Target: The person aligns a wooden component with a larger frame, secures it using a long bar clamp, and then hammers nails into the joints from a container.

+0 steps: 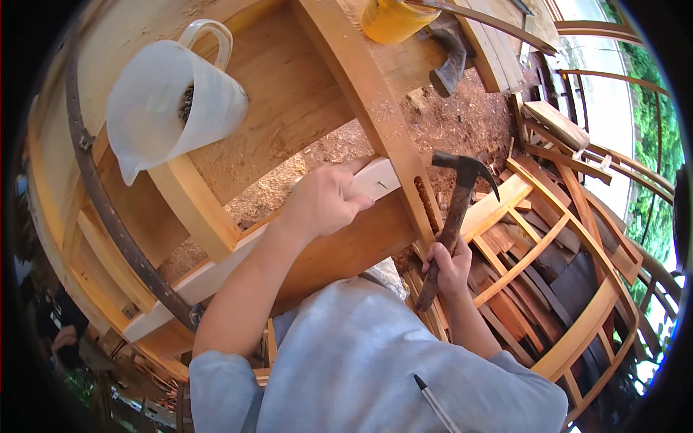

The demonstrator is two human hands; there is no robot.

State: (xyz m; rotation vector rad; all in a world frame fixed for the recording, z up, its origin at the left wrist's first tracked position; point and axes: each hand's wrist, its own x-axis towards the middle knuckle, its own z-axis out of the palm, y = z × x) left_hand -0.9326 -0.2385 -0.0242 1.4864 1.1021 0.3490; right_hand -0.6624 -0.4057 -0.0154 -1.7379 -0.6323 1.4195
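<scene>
A pale wooden strip (pixel 380 175) lies along the top edge of an orange-brown wooden board (pixel 346 249) in a timber frame. My left hand (pixel 323 196) is closed over the strip near its right end, thumb on the near side and fingers curled on the far side. Just beyond the fingertips, a small dark nail (pixel 382 185) shows on the strip's face. To the right, my right hand (pixel 449 268) grips a claw hammer (pixel 458 206) low on its worn handle. The hammer's head points up and stands clear of the strip, beside a slotted frame post (pixel 390 130).
On the frame at upper left stands a translucent plastic jug (pixel 155 108) with small dark pieces inside. A dark metal bar (pixel 108 195) crosses the left side. A yellow container (pixel 393 20) stands at the top. A lattice wooden frame (pixel 538 252) and stacked boards lie right.
</scene>
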